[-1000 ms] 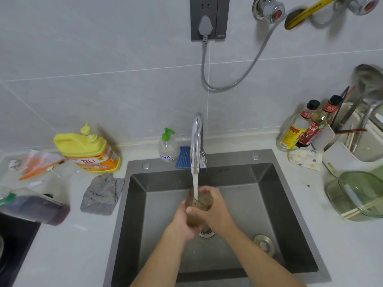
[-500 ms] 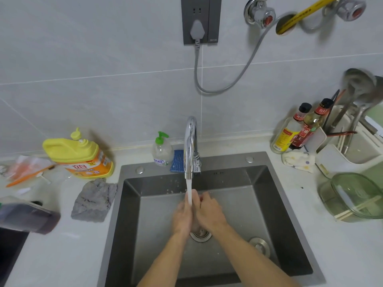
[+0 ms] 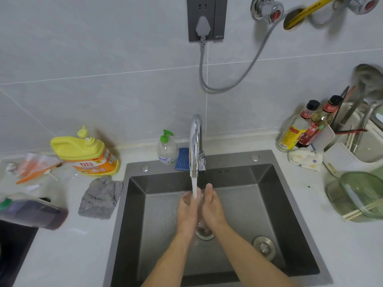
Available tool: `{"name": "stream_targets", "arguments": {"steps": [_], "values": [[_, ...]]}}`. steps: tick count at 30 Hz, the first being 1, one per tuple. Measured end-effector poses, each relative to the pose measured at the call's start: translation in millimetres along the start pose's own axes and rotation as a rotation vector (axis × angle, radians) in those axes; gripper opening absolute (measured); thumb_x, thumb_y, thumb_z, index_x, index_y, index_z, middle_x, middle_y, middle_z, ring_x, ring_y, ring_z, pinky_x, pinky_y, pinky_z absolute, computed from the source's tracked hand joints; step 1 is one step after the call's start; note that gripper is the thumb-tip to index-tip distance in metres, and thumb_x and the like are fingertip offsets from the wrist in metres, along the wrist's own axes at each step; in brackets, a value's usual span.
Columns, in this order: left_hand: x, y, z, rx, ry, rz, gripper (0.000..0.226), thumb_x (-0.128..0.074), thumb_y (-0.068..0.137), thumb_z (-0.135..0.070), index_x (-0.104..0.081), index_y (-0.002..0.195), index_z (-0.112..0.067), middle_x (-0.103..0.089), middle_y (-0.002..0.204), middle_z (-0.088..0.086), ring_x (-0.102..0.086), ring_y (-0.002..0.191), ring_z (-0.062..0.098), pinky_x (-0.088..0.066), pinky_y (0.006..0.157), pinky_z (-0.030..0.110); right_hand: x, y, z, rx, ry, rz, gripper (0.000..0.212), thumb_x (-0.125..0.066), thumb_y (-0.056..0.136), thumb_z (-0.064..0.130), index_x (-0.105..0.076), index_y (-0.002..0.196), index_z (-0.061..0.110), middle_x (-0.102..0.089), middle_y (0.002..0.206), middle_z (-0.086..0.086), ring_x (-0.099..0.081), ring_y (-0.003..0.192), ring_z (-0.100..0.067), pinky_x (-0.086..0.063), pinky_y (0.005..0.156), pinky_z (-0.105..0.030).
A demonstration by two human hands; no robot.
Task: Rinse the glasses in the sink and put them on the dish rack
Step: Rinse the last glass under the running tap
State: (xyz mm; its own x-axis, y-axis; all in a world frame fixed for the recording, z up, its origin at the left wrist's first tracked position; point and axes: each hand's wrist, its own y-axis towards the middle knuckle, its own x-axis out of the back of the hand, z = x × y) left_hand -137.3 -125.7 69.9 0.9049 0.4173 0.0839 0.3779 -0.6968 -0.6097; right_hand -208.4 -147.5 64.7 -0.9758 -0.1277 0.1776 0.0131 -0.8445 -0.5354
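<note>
With straight fingers our left hand [image 3: 187, 208] and right hand [image 3: 212, 206] sandwich the glass [image 3: 202, 224] mid-frame; wet palms may drop it.

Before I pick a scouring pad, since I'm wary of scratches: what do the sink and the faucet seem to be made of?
The sink looks like stainless steel with a dark, brushed matte finish: grey, a dull sheen, sharp folded corners. The faucet appears to be polished, probably chrome-plated metal: mirror-bright, with clear reflections along its curve.
</note>
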Motion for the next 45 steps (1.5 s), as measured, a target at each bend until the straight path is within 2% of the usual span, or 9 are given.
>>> {"name": "stream_targets", "arguments": {"steps": [3, 7, 13, 16, 21, 28, 34, 39, 45], "values": [[15.6, 4.3, -5.2, 0.087, -0.220, 0.063, 0.078, -0.062, 0.081, -0.077, -0.073, 0.105, -0.003, -0.076, 0.094, 0.018, -0.077, 0.082, 0.026, -0.061, 0.068, 0.036, 1.9, -4.8, -3.7, 0.134, 0.006, 0.119, 0.069, -0.039, 0.102, 0.060, -0.023, 0.162, 0.030, -0.032, 0.164, 0.009, -0.033, 0.150, -0.014, -0.026, 0.125, -0.036], [23.0, -3.2, -8.4, 0.192, -0.395, 0.239, 0.072, -0.043, 0.097, -0.070, -0.074, 0.121, -0.010, -0.078, 0.115, 0.016, -0.077, 0.104, 0.027, -0.055, 0.092, 0.045, 1.4, 0.0, -8.1, 0.016, 0.214, 0.201, 0.102, -0.079, 0.068, 0.073, -0.027, 0.152, 0.051, -0.041, 0.158, 0.007, -0.053, 0.136, -0.019, -0.047, 0.113, -0.049], [20.6, -0.6, -1.2, 0.097, -0.183, 0.172, 0.075, -0.055, 0.081, -0.072, -0.074, 0.120, -0.011, -0.080, 0.107, 0.011, -0.079, 0.095, 0.020, -0.061, 0.078, 0.034, -4.4, -5.2, -4.2, -0.013, 0.078, 0.080, 0.079, -0.019, 0.099, 0.073, -0.032, 0.159, 0.025, -0.040, 0.160, 0.001, -0.036, 0.150, -0.023, -0.024, 0.126, -0.043], [21.9, 6.0, 2.1, 0.137, -0.244, 0.089, 0.078, -0.067, 0.082, -0.071, -0.063, 0.128, -0.007, -0.079, 0.105, 0.014, -0.080, 0.086, 0.024, -0.062, 0.070, 0.036, -5.3, -8.6, -15.9, 0.061, 0.010, 0.129, 0.087, -0.027, 0.089, 0.086, -0.027, 0.160, 0.035, -0.038, 0.157, 0.015, -0.042, 0.145, -0.016, -0.030, 0.123, -0.044], [17.7, -2.2, 0.6, 0.306, -0.381, 0.226, 0.078, -0.039, 0.096, -0.075, -0.075, 0.118, -0.010, -0.078, 0.114, 0.018, -0.078, 0.100, 0.028, -0.056, 0.088, 0.043, 3.1, 1.8, -12.1, 0.026, 0.259, 0.103, 0.057, -0.068, 0.095, 0.031, -0.046, 0.147, 0.036, -0.056, 0.140, 0.004, -0.064, 0.119, -0.017, -0.051, 0.107, -0.040], [5.5, 4.6, -5.4, 0.340, -0.364, 0.170, 0.055, -0.069, 0.089, -0.063, -0.079, 0.108, -0.013, -0.077, 0.115, 0.022, -0.074, 0.105, 0.032, -0.056, 0.089, 0.043, 6.3, -2.3, 0.9, 0.051, -0.154, 0.102, 0.059, -0.017, 0.110, 0.046, -0.025, 0.162, 0.019, -0.031, 0.166, -0.008, -0.031, 0.152, -0.026, -0.024, 0.125, -0.040], [3.7, 5.8, -20.6, 0.620, -0.701, 0.083, 0.061, -0.057, 0.096, -0.061, -0.068, 0.095, -0.001, -0.074, 0.064, 0.019, -0.065, 0.081, 0.031, -0.050, 0.068, 0.045, 14.9, -5.1, -15.7, 0.254, -0.200, 0.250, 0.062, -0.069, 0.096, 0.022, -0.046, 0.153, 0.026, -0.044, 0.158, 0.008, -0.038, 0.147, -0.006, -0.025, 0.126, -0.031], [10.0, 8.3, -13.7, 0.728, -0.765, 0.102, 0.059, -0.059, 0.096, -0.061, -0.066, 0.096, -0.002, -0.069, 0.079, 0.019, -0.064, 0.079, 0.031, -0.058, 0.073, 0.043, 41.5, 5.0, -22.4, 0.225, -0.045, 0.145, 0.028, -0.073, 0.094, 0.012, -0.075, 0.110, 0.035, -0.077, 0.114, 0.009, -0.070, 0.114, -0.011, -0.055, 0.098, -0.022], [20.2, -2.0, -7.3, 0.666, -0.706, 0.250, 0.057, -0.069, 0.093, -0.050, -0.066, 0.119, 0.001, -0.074, 0.105, 0.028, -0.070, 0.095, 0.039, -0.057, 0.081, 0.054, 28.2, 9.3, -22.2, 0.060, 0.113, 0.192, 0.046, -0.079, 0.088, 0.038, -0.062, 0.127, 0.022, -0.068, 0.124, 0.002, -0.066, 0.112, -0.013, -0.056, 0.100, -0.033]]}}
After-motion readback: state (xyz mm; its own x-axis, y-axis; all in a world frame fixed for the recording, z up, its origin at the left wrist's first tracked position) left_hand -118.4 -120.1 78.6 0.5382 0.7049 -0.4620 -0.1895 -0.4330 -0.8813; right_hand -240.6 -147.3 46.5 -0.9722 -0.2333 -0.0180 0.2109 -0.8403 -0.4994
